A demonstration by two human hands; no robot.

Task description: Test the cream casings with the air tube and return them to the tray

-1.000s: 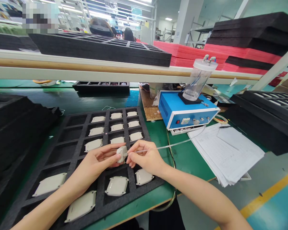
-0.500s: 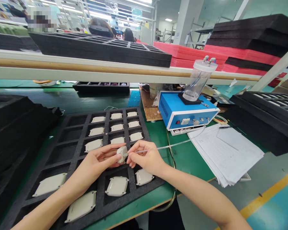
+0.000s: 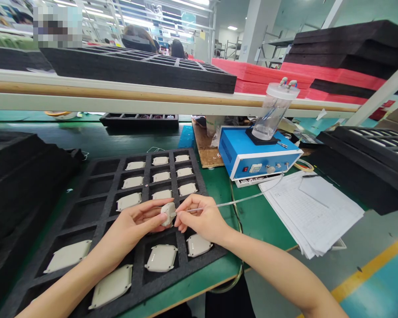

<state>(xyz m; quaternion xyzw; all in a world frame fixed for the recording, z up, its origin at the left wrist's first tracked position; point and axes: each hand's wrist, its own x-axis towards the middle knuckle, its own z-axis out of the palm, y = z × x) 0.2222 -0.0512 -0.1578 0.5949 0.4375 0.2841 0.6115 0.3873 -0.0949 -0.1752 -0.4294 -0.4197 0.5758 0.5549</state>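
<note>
Between the thumb and fingers of my left hand (image 3: 142,221) is a cream plastic case (image 3: 166,213), tilted on edge above the foam tray. My right hand (image 3: 200,216) pinches the end of a thin clear tube (image 3: 228,203), whose tip meets the right side of the case or lies very close to it. The tube runs back to the front of a blue box-shaped machine (image 3: 258,152). Below both hands, a black foam tray (image 3: 139,260) holds several similar cream cases (image 3: 161,258) in its compartments; some compartments at its left hold none.
Papers (image 3: 313,212) with a pen lie right of the machine. A clear cylinder (image 3: 271,115) stands on the machine. Black foam stacks (image 3: 23,176) border the left side. A shelf (image 3: 146,98) with foam trays crosses above the green table (image 3: 219,265).
Both hands keep nearly the same pose, with the case and tube still together. The whole view has shifted only very slightly.
</note>
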